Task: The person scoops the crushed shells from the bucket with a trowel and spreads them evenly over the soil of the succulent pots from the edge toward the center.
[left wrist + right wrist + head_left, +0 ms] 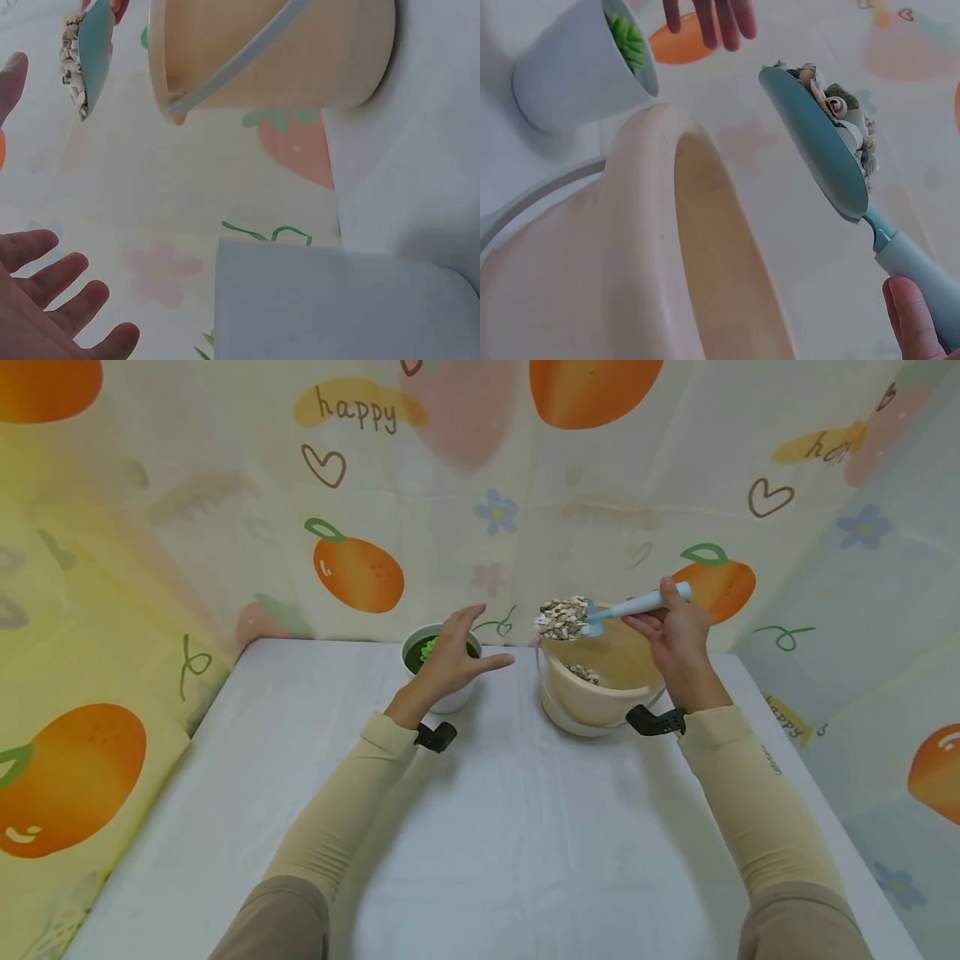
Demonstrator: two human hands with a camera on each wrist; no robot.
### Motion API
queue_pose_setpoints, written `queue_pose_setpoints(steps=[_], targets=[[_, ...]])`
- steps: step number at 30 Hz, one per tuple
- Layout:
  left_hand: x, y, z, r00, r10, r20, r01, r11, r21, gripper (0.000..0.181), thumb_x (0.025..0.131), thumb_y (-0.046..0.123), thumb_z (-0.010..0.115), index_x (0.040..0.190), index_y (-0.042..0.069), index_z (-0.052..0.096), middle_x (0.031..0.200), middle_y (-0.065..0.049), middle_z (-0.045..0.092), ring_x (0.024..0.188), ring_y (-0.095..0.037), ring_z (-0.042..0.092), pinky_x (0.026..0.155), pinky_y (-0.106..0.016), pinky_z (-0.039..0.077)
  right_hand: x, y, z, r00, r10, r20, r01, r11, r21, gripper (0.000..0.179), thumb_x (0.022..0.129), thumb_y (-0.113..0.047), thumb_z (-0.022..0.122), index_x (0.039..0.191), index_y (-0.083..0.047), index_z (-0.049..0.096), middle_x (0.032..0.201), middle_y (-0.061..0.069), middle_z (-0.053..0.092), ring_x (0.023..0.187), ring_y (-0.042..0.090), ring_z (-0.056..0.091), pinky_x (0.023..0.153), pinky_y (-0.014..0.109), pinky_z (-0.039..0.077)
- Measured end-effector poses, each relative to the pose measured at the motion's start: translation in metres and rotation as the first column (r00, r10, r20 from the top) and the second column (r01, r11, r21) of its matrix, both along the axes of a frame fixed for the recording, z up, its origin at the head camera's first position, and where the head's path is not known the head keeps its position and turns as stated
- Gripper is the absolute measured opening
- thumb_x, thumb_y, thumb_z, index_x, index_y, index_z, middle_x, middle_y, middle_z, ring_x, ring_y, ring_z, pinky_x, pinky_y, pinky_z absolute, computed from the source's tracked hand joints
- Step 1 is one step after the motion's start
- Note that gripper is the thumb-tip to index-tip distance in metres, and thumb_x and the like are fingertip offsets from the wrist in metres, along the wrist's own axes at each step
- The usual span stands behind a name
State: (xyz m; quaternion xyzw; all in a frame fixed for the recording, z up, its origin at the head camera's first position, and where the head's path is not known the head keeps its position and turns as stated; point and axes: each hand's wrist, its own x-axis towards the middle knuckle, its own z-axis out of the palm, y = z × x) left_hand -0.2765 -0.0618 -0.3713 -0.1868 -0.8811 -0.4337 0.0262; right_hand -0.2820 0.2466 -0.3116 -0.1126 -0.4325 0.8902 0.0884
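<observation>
My right hand [681, 639] grips the pale blue handle of a small hand shovel [637, 604], thumb along the top. Small seashells [564, 618] are heaped in its scoop, held above the left rim of a beige bucket [600, 700]. More shells [582, 674] lie at the bottom of the bucket. My left hand [447, 662] hovers over a white pot [452, 702], fingers spread and thumb pointing toward the bucket. A green succulent [626, 41] grows in that pot, partly hidden by the hand in the head view.
The bucket's white handle [240, 56] hangs down against its side. A white-covered table [525, 843] bears the pot and bucket near its back edge. Behind it rises a fabric backdrop [442, 527] printed with oranges, and more printed fabric stands at both sides.
</observation>
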Motion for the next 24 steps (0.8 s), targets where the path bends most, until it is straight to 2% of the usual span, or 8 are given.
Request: queue_pose_setpoints(steps=[6, 10, 15, 24], targets=[[0.000, -0.009, -0.003, 1.000, 0.023, -0.012, -0.023, 1.000, -0.003, 0.097, 0.080, 0.047, 0.077, 0.154, 0.011, 0.026, 0.160, -0.011, 0.024, 0.147, -0.032, 0.024, 0.116, -0.053, 0.029, -0.004, -0.009, -0.002, 1.000, 0.027, 0.005, -0.027, 1.000, 0.016, 0.022, 0.095, -0.023, 0.059, 0.101, -0.003, 0.054, 0.071, 0.018, 0.070, 0.067, 0.029, 0.073, 0.065, 0.041, 0.059], [-0.001, -0.016, -0.004, 0.999, 0.039, 0.003, -0.039, 0.999, 0.017, 0.096, 0.081, 0.048, 0.076, 0.154, 0.013, 0.025, 0.161, -0.009, 0.022, 0.147, -0.031, 0.022, 0.117, -0.054, 0.028, -0.007, -0.018, -0.003, 1.000, 0.023, 0.015, -0.024, 0.999, 0.042, 0.025, 0.095, -0.025, 0.060, 0.101, -0.002, 0.052, 0.072, 0.017, 0.070, 0.068, 0.028, 0.073, 0.065, 0.041, 0.059], [-0.002, -0.024, -0.004, 0.998, 0.061, 0.003, -0.061, 0.998, 0.026, 0.095, 0.080, 0.047, 0.076, 0.154, 0.013, 0.027, 0.161, -0.008, 0.023, 0.147, -0.030, 0.022, 0.117, -0.054, 0.027, -0.010, -0.027, -0.003, 1.000, 0.028, 0.009, -0.029, 0.999, 0.026, 0.026, 0.095, -0.024, 0.059, 0.100, 0.000, 0.050, 0.068, 0.016, 0.069, 0.065, 0.028, 0.073, 0.063, 0.041, 0.059], [-0.002, -0.034, -0.008, 0.995, 0.098, -0.014, -0.097, 0.994, 0.049, 0.094, 0.080, 0.047, 0.077, 0.154, 0.014, 0.028, 0.160, -0.010, 0.025, 0.146, -0.032, 0.025, 0.116, -0.057, 0.028, -0.019, -0.044, -0.006, 0.998, 0.049, 0.037, -0.051, 0.998, 0.039, 0.024, 0.096, -0.026, 0.059, 0.097, -0.002, 0.053, 0.069, 0.014, 0.070, 0.063, 0.026, 0.072, 0.063, 0.038, 0.060]])
